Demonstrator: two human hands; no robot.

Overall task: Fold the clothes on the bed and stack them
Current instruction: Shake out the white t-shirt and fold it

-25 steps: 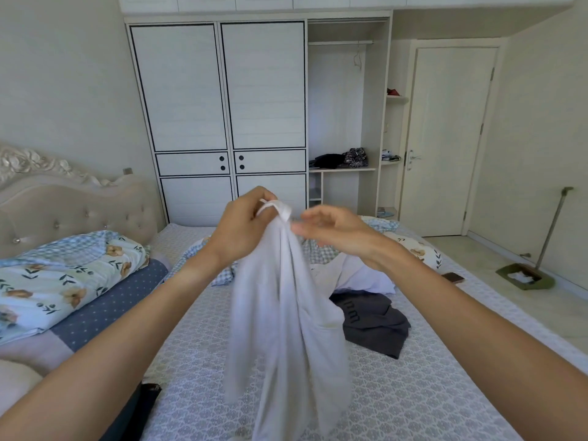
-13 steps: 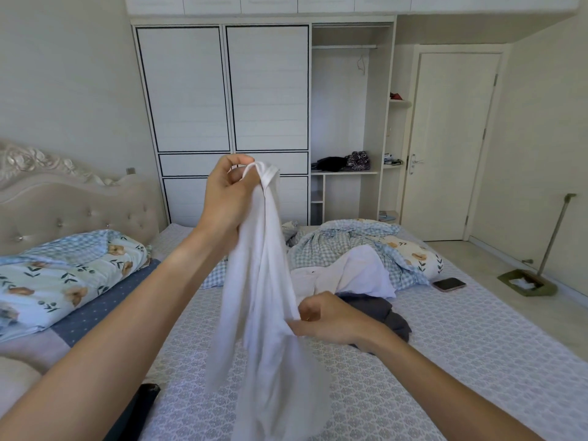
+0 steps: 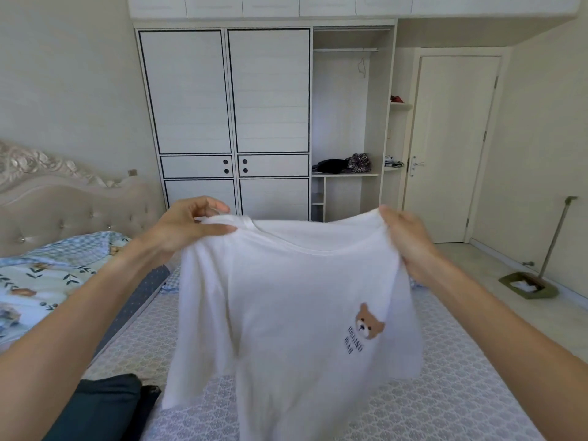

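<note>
Left hand [image 3: 187, 224] pinches one shoulder of a white cotton t-shirt with a small brown bear print [image 3: 286, 307], thumb on the near face, fingers behind the fabric. Right hand [image 3: 405, 237] grips the opposite shoulder, fingers curled around the cloth edge. Shirt hangs spread flat between both hands, in the air above the bed with the grey-white patterned sheet [image 3: 445, 393], neckline up, hem dropping below both hands toward the near edge; bear print sits below the right hand. Dark folded garment [image 3: 105, 409] lies on the bed below the left forearm. Floral blue-and-cream quilt [image 3: 38, 281] bunched to the outer side of the left hand. White wardrobe [image 3: 222, 106] stands beyond both hands.
</note>
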